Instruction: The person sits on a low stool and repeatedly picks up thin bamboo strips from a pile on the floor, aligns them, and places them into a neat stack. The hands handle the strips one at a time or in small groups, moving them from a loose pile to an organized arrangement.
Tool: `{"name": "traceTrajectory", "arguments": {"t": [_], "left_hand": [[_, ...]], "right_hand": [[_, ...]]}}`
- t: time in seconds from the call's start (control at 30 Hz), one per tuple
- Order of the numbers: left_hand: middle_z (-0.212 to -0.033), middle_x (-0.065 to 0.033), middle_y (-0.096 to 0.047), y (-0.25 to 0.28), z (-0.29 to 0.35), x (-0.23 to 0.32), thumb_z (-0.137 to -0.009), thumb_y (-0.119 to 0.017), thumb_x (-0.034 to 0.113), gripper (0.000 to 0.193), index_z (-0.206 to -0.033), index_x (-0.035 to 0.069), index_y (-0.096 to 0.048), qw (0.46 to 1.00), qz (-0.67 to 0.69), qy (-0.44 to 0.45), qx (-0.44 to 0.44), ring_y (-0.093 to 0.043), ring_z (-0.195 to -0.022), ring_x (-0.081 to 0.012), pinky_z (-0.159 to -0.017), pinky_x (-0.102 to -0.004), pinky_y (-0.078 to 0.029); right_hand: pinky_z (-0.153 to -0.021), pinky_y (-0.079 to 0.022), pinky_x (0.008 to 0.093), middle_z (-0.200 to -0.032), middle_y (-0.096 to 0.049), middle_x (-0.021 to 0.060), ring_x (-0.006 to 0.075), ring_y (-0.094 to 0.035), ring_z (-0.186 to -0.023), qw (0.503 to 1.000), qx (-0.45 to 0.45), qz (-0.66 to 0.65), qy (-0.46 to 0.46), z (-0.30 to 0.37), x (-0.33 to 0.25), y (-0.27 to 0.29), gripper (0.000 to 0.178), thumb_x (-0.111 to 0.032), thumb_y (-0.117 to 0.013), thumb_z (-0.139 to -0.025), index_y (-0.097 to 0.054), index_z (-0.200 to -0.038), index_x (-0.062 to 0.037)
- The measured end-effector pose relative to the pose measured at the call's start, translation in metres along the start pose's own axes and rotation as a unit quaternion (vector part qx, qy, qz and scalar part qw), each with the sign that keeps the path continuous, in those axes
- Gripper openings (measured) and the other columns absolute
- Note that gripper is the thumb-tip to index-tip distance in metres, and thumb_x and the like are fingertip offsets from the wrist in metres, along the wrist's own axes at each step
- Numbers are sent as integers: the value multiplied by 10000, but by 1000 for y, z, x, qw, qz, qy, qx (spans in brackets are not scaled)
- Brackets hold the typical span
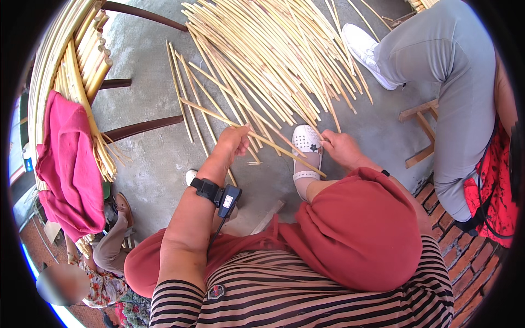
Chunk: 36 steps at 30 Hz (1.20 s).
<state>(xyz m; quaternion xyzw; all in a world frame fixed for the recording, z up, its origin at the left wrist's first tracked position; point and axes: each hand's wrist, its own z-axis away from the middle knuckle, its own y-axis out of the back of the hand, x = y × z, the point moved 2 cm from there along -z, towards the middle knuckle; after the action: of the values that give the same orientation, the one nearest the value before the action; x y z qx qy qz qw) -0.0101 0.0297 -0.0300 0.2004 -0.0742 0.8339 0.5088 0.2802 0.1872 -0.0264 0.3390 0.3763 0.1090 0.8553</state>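
Your left hand (232,143) was curled over a long pale stick (213,115), its fingers seemingly closed around the shaft, and that stick slanted from the far left down to the right, its near end crossing in front of your ankle, just below the white perforated shoe (306,138). Your right hand (340,148) was beside the shoe, thumb and fingers drawn together at the near end of another stick (314,130); how firmly they pinched it, you could not tell from above. Many more loose sticks (262,60) lay fanned across the grey floor (147,164), several of them overlapping near your left hand. Handling these two well probably called for a light grip with the left, near the shaft's balance point, so neither end dipped or swung. With the right, a straight draw along the stick's own length would likely have disturbed its neighbours least. The crossing point deserved care, since a sideways tug could have snagged the pile, and the low end wanted lifting clear of your ankle.
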Motion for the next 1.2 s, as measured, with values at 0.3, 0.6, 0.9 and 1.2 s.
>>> {"name": "traceTrajectory", "arguments": {"t": [0.3,0.6,0.9,1.2], "left_hand": [[-845,-151,-631,142,-40,59,-879,-626,443,505,-1014,-43,-600,951,-74,-172,245,-622,-723,-224,-622,-373,-525],[-1480,-291,-273,146,-115,-19,-769,-722,443,975,-1461,-34,-230,859,-339,-216,317,-241,-1397,-403,-1142,-458,-230],[-1403,-272,-363,112,-86,-8,-780,-697,317,822,-1448,44,-304,860,-274,-13,430,-352,-1305,-419,-1074,-476,-325],[-1045,-142,-655,59,-88,-18,-802,-671,162,519,-1286,19,-549,937,-151,-178,260,-632,-990,-271,-847,-351,-491]], "right_hand": [[-652,-511,345,-827,-685,127,206,-651,-679,959,-123,-253,38,-96,-93,46,360,-149,-619,-863,-586,-1204,-40],[-760,-516,333,-967,-675,139,226,-663,-803,947,197,-252,-29,-127,-26,48,283,-122,-624,-850,-607,-1108,-9],[-780,-491,446,-997,-632,160,348,-624,-918,975,162,25,-148,-93,13,31,273,-241,-658,-840,-534,-1015,-72],[-692,-501,430,-851,-667,101,298,-654,-800,987,112,115,11,-112,-43,0,186,-283,-631,-854,-599,-894,-104]]}}
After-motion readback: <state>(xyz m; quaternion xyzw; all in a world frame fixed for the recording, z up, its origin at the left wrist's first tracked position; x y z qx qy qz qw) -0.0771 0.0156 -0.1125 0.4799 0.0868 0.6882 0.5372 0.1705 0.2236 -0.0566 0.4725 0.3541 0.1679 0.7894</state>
